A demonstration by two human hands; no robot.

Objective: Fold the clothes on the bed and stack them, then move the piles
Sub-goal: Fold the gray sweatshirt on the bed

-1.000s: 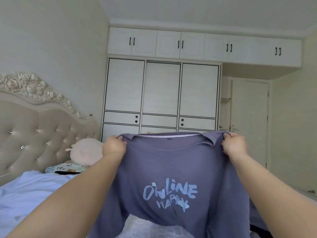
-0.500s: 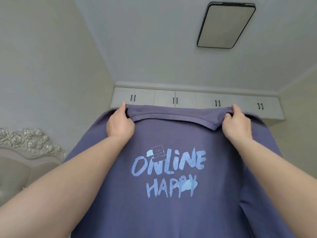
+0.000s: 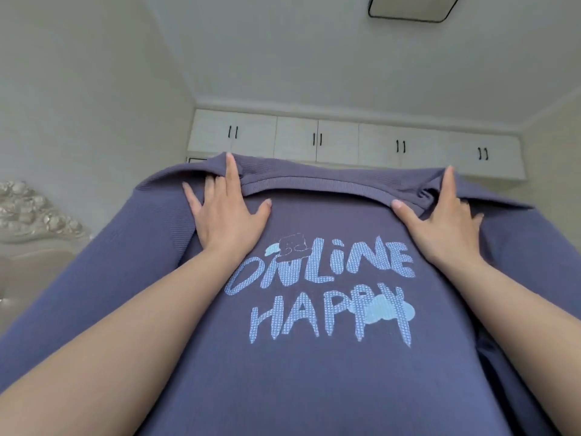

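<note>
Left hand spread flat against the purple shirt, fingers straight and fanned, fingertips up at the collar fold toward 12 o'clock, thumb out toward 3 o'clock. Right hand likewise flat and relaxed, index finger reaching to the collar edge, thumb angled toward 9 o'clock; no curl around the cloth visible on either side, so more pressing and carrying than pinching. Whether any fingers hook behind the fabric: cannot tell.

Shirt held up high, filling the lower and middle view, draped from both palms and hanging down over both forearms toward 6 o'clock. Collar running side to side between the hands, so shoulder line lying 9 to 3 o'clock and long axis running 12 to 6, neck end uppermost, hem out of view below. Printed lettering facing the camera and reading upright, just under and between the wrists. Both hands level on the shoulder line, neither clearly nearer the middle; collar centred between them.

Judged as the spreading step ahead of a first fold: garment probably due to go down with the collar away and the hem near.

Beyond the shirt: upper wardrobe cabinets at 12 o'clock, ceiling light at 1 o'clock, carved headboard at 9 o'clock.
</note>
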